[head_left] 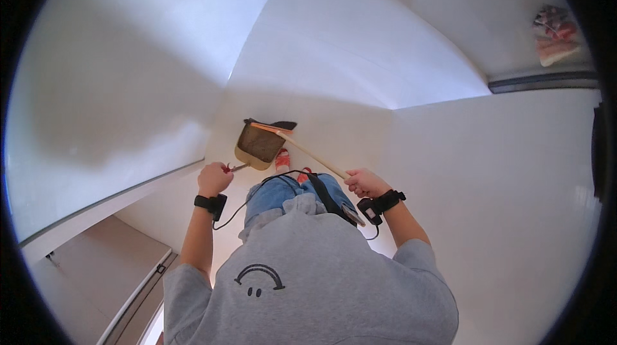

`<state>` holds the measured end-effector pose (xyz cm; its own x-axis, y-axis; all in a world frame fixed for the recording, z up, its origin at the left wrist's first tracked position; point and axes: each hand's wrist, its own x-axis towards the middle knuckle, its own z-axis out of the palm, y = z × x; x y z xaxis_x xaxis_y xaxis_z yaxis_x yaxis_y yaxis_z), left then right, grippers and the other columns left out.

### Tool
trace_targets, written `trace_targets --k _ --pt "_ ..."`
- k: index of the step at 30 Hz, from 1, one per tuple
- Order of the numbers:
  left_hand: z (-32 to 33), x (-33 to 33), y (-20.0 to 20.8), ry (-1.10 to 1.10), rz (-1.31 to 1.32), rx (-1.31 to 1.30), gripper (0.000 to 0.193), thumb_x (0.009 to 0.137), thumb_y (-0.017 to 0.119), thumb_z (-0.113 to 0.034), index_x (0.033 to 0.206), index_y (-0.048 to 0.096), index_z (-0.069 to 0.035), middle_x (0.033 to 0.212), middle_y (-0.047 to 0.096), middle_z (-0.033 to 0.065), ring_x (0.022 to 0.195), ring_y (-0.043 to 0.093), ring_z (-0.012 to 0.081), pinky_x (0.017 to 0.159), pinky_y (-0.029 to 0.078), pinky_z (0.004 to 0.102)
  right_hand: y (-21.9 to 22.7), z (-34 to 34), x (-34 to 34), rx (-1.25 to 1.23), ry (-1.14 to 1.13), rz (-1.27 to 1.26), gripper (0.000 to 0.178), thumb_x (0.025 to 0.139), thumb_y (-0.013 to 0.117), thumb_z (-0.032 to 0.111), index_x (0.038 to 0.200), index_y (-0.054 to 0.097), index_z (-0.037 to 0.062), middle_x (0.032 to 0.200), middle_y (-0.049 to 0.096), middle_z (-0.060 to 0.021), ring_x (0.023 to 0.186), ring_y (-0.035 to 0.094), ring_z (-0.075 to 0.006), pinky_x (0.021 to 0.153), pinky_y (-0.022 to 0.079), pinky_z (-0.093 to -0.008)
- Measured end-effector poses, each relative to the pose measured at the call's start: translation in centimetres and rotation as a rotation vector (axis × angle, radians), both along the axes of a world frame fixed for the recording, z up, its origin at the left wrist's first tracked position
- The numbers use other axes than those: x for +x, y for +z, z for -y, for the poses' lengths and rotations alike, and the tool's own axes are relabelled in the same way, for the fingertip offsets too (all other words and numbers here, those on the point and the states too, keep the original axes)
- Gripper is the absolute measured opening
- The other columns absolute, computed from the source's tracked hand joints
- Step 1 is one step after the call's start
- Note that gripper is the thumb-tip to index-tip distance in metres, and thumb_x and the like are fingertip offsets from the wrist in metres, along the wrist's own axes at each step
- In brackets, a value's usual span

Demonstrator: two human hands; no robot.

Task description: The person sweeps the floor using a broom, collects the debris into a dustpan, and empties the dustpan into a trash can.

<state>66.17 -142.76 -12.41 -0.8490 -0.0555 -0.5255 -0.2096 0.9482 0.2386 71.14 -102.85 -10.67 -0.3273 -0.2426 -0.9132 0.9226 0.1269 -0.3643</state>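
My left hand [215,178] is closed around the reddish handle of a dustpan [259,144], whose tan-edged pan lies ahead of my feet. Dark grey-brown matter or a dirty surface shows inside the pan; I cannot tell which. My right hand [367,183] grips the pale stick of a broom [315,157]. The stick runs forward and left to an orange head with dark bristles [280,126] at the dustpan's far edge. Whether the bristles touch the pan is unclear.
My red-and-white footwear [283,160] stands just behind the dustpan. White walls [308,43] rise ahead and at both sides. A dark-edged ledge [109,200] runs along the left. At the far upper right, a red and pink bundle [556,36] lies beyond a dark strip [543,82].
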Motion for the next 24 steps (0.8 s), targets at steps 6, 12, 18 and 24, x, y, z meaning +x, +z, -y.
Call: trace_targets --k 6,12,18,24 --pt "0.0 -1.0 -1.1 0.009 -0.010 -0.025 0.022 0.066 0.058 -0.028 0.076 0.066 -0.010 0.076 0.062 0.0118 0.074 0.059 0.0294 0.066 0.047 0.0382 4.3 -3.5 2.3 -0.084 -0.323 0.044 0.025 0.079 0.050 0.005 0.104 0.050 0.0012 0.056 0.043 0.0005 0.036 0.032 -0.0031 0.032 0.024 -0.0160" --pt "0.3 -0.6 -1.9 0.067 0.042 -0.018 0.021 0.064 0.060 -0.025 0.076 0.066 -0.010 0.074 0.063 0.0102 0.073 0.060 0.0275 0.065 0.047 0.0367 4.3 -5.4 2.2 0.140 -0.493 -0.139 0.017 0.079 0.050 0.007 0.095 0.049 0.0015 0.057 0.043 -0.0003 0.036 0.030 -0.0030 0.031 0.023 -0.0171" --pt "1.6 -0.6 -2.4 0.129 0.156 0.108 0.022 0.062 0.060 -0.024 0.078 0.066 -0.010 0.068 0.063 0.0084 0.062 0.061 0.0237 0.061 0.048 0.0333 -2.3 -7.8 -2.1 0.457 -0.350 -0.367 0.009 0.074 0.051 0.010 0.068 0.044 0.0076 0.052 0.041 -0.0001 0.035 0.033 -0.0063 0.030 0.022 -0.0216" --pt "3.4 0.3 -4.1 0.014 0.151 0.088 0.024 0.062 0.060 -0.024 0.081 0.067 -0.011 0.070 0.063 0.0109 0.062 0.060 0.0240 0.061 0.048 0.0330 -11.8 -13.3 -5.6 0.634 -0.145 -0.252 0.017 0.072 0.051 0.009 0.057 0.043 0.0081 0.047 0.043 -0.0040 0.033 0.036 -0.0118 0.029 0.025 -0.0267"
